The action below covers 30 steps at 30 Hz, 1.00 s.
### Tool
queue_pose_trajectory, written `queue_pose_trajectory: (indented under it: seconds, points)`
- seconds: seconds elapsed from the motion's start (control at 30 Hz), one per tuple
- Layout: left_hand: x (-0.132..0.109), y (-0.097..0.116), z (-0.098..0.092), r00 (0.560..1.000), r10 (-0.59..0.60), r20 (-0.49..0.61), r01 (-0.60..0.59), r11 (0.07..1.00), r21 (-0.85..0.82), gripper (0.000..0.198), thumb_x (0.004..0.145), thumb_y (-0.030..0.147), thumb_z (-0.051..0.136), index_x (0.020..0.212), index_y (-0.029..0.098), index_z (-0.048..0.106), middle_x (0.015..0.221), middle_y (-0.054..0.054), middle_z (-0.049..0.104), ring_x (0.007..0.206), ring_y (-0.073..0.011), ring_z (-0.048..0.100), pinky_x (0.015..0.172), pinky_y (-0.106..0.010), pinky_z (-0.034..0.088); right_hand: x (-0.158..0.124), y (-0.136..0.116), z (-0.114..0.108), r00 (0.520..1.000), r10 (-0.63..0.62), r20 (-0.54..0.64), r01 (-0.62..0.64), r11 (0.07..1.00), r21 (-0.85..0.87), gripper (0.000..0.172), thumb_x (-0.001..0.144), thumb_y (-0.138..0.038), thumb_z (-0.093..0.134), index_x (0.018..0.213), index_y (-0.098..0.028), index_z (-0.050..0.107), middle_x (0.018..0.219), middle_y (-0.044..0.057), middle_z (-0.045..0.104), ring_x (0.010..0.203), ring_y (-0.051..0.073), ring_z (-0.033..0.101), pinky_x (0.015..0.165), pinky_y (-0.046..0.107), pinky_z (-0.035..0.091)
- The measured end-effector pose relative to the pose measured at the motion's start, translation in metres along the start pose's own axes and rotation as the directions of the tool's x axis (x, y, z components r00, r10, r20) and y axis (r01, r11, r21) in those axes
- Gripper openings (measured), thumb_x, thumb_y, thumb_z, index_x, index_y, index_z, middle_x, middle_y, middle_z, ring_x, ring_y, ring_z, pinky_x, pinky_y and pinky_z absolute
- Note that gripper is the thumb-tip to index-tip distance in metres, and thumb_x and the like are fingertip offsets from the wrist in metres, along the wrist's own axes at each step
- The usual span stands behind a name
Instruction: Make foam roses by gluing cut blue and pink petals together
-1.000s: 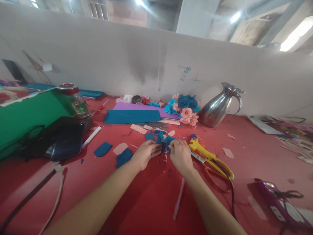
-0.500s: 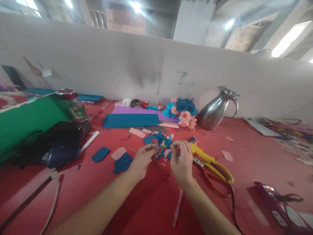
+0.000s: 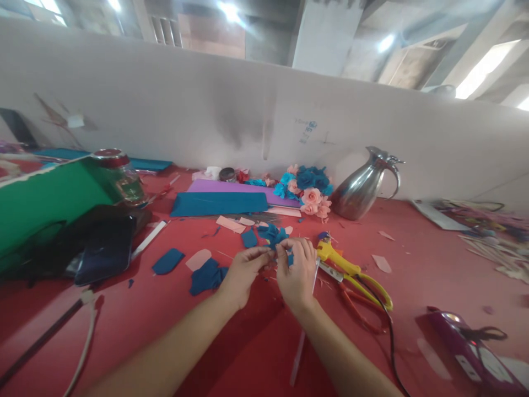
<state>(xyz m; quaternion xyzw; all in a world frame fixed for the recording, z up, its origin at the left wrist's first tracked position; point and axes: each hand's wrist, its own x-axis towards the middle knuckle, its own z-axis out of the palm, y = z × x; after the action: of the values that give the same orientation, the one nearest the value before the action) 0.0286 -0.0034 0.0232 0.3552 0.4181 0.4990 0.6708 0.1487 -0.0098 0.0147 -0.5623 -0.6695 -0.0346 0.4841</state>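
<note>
My left hand (image 3: 243,273) and my right hand (image 3: 295,270) meet over the red table (image 3: 231,347), both pinched on a small blue foam flower piece (image 3: 276,238) held just above it. The fingertips almost touch each other. Loose blue petals (image 3: 207,274) and pink petals (image 3: 198,258) lie to the left of my hands. A yellow glue gun (image 3: 349,269) lies just right of my right hand.
A steel jug (image 3: 361,184) and a bunch of blue and pink flowers (image 3: 308,187) stand by the wall. Blue and purple foam sheets (image 3: 219,202) lie behind. A black bag (image 3: 99,242), green board (image 3: 37,207), jar (image 3: 119,173), red scissors (image 3: 359,309) and purple device (image 3: 475,347) surround.
My hands have lifted off the table with the blue piece and drawn closer together, shifting slightly left; the right hand's fingers have turned over the piece.
</note>
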Motion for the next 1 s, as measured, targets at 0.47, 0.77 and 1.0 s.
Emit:
queue_pose_trajectory:
  seconds: [0.47,0.77,1.0]
  points:
    - [0.003,-0.003,-0.001,0.998,0.057,0.023,-0.058,0.997,0.043,0.018,0.062,0.03,0.077,0.06,0.016,0.067,0.061,0.001,0.06,0.062,-0.0107,0.05,0.064,-0.023,0.039,0.005,0.006,-0.006,0.984,-0.178,0.031,0.18,0.977,-0.116,0.014,0.092,-0.027,0.055,0.086,-0.024,0.067,0.085,0.004,0.069,0.082,0.021,0.052,0.079,0.037,0.032]
    - [0.003,0.004,-0.004,0.999,0.025,0.04,-0.023,0.998,-0.052,0.024,0.056,0.032,0.083,0.069,0.016,0.07,0.068,-0.001,0.064,0.067,-0.0124,0.056,0.069,-0.024,0.041,0.004,0.004,-0.014,0.999,-0.02,-0.025,0.023,0.991,0.135,0.012,0.089,-0.026,0.054,0.08,-0.021,0.06,0.078,0.004,0.064,0.077,0.019,0.054,0.075,0.035,0.039]
    - [0.008,0.002,-0.012,0.991,0.023,0.132,-0.007,0.992,-0.124,0.025,0.057,0.03,0.085,0.073,0.016,0.072,0.068,0.0,0.065,0.065,-0.0099,0.055,0.07,-0.022,0.042,0.005,0.004,-0.003,0.899,0.212,0.383,-0.42,0.667,0.616,0.014,0.078,-0.033,0.061,0.079,-0.019,0.062,0.08,0.002,0.056,0.067,0.015,0.052,0.062,0.026,0.045]
